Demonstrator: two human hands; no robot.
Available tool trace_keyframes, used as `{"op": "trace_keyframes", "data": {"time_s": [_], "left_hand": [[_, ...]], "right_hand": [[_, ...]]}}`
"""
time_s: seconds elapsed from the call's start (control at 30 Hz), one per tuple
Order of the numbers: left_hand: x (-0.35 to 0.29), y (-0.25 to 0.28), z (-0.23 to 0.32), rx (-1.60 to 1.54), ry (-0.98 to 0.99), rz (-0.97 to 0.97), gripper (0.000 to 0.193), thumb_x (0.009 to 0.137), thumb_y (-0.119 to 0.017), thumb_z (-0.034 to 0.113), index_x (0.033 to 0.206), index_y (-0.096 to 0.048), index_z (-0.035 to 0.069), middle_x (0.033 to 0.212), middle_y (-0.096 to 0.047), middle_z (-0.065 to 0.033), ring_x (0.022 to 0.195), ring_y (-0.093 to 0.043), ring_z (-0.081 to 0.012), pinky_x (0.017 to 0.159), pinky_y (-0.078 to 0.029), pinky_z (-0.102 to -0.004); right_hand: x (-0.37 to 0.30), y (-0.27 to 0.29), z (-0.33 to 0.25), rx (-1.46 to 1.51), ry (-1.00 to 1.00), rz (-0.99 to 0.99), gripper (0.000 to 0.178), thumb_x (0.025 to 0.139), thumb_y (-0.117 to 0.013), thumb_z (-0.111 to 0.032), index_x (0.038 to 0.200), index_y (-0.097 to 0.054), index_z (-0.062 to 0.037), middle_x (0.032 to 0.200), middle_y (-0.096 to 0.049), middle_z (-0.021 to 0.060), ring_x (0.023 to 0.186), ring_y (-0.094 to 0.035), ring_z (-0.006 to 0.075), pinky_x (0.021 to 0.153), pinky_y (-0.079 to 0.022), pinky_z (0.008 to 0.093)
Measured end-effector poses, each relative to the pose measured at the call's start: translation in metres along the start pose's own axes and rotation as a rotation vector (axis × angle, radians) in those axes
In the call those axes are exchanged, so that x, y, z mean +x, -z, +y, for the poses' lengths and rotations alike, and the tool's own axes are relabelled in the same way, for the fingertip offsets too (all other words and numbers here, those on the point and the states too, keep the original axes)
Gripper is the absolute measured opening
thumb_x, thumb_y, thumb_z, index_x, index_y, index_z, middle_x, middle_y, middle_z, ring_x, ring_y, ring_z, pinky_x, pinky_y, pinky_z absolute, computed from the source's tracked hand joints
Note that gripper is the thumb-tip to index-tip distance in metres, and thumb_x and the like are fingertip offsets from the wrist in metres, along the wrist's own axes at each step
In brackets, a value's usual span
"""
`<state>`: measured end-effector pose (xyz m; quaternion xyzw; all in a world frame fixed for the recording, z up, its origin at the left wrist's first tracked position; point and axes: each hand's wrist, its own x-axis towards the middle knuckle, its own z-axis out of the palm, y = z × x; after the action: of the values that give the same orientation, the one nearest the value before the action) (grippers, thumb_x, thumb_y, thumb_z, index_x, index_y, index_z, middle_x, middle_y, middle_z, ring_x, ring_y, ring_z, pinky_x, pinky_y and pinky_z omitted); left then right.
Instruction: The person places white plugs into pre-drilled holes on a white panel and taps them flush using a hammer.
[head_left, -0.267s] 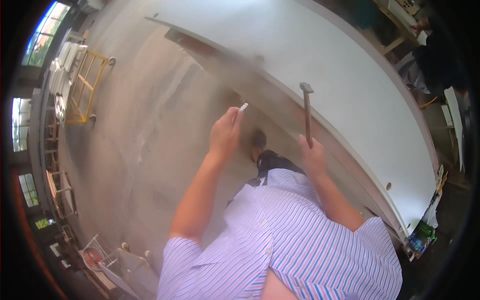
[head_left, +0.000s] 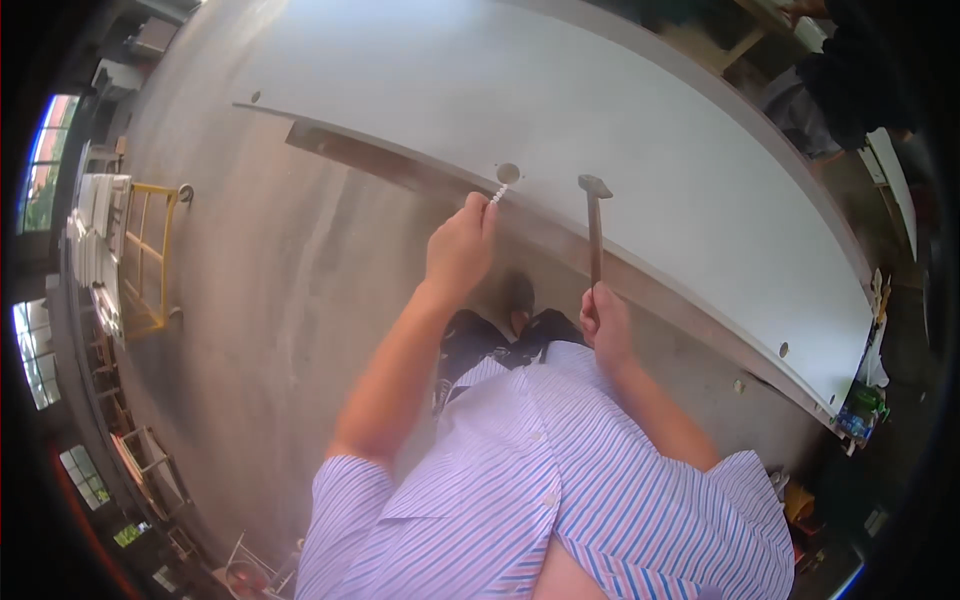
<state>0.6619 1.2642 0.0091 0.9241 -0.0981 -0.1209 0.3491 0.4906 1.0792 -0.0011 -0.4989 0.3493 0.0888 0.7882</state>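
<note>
My left hand (head_left: 460, 245) is closed, pinching a small white ribbed piece (head_left: 500, 193) between thumb and fingertips. The piece points up toward a round hole (head_left: 508, 174) in the large white panel (head_left: 660, 200); whether it touches the panel I cannot tell. In my right hand (head_left: 608, 325) is a hammer (head_left: 595, 235), gripped by its wooden handle. Its metal head points up and appears in front of the panel's surface, to the right of the hole.
Smaller holes lie near the panel's ends, one at the right (head_left: 783, 350). A yellow-framed cart (head_left: 150, 260) with stacked white boards stands at the left. Another person (head_left: 850, 90) is at the upper right. Green bottles (head_left: 862, 408) sit by the panel's right end.
I have come closer to the panel. My left hand with the ribbed piece is now by the large hole. The hammer has shifted slightly left, still held.
</note>
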Motion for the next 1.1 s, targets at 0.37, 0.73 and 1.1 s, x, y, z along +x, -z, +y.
{"op": "trace_keyframes", "data": {"time_s": [0.37,0.73,1.1], "left_hand": [[0.110,0.000,-0.052,0.180,-0.696,-0.252,0.013,0.099,-0.056,0.023,0.106,-0.060,0.013,0.082,-0.067,-0.0094,0.065,-0.065,-0.0352,0.053,-0.049,-0.0455],[0.138,0.012,-0.054,0.260,-0.742,-0.395,0.012,0.100,-0.055,0.025,0.102,-0.061,0.015,0.083,-0.069,-0.0076,0.066,-0.066,-0.0343,0.056,-0.048,-0.0467],[0.139,0.004,-0.061,0.230,-0.778,-0.356,0.011,0.100,-0.055,0.025,0.100,-0.059,0.014,0.083,-0.070,-0.0063,0.066,-0.066,-0.0333,0.057,-0.050,-0.0462]], "right_hand": [[0.015,-0.125,0.034,0.153,-0.144,0.383,0.050,0.104,-0.049,-0.054,0.077,-0.051,-0.0118,0.058,-0.042,-0.0052,0.046,-0.035,0.0037,0.042,-0.024,0.0215],[0.017,-0.190,0.048,0.309,-0.101,0.497,0.051,0.104,-0.051,-0.052,0.074,-0.052,-0.0108,0.062,-0.042,-0.0053,0.050,-0.036,0.0031,0.044,-0.025,0.0212],[0.037,-0.195,0.048,0.292,-0.107,0.527,0.052,0.102,-0.049,-0.058,0.076,-0.049,-0.0124,0.054,-0.041,-0.0053,0.040,-0.031,0.0035,0.036,-0.021,0.0208]]}}
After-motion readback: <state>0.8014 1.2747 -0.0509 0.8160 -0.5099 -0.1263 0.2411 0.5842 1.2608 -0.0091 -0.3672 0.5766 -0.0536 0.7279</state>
